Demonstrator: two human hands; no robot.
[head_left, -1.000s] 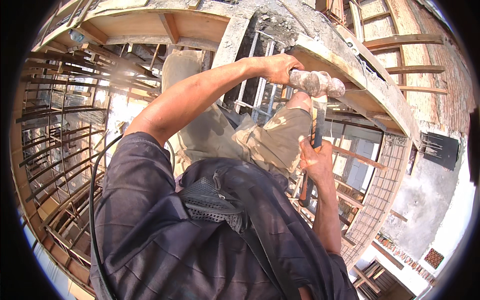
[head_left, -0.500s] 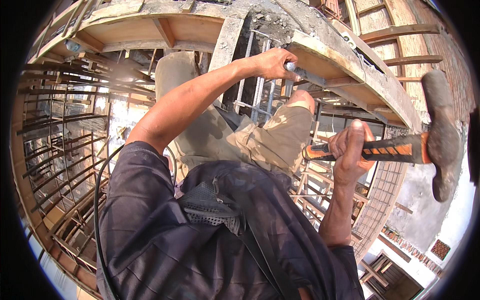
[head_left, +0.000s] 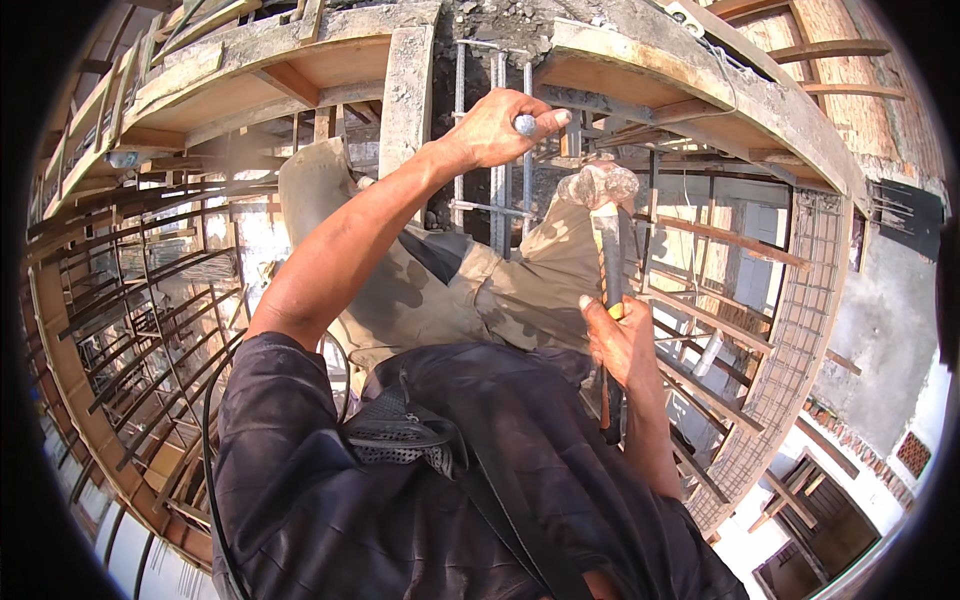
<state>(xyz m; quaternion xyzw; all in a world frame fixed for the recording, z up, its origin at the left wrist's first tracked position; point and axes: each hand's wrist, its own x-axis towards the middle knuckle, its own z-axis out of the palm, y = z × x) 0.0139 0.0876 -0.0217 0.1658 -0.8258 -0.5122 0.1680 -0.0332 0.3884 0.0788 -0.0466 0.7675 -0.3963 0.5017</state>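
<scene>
Left hand (head_left: 500,132): wrapped around greyish rod (head_left: 524,125), end exposed. Right hand (head_left: 622,342): clenched around hammer (head_left: 611,262). Step, seemingly: driving rod. Calls next for square aim.

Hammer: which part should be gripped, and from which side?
Best on the hammer handle, well away from the bulky head, coming from the person's right, where the right grip closes round it. The handle is long and slender and runs back toward the body, with the head at its far end, so a hold there should wrap easily and stay clear of the head.
</scene>
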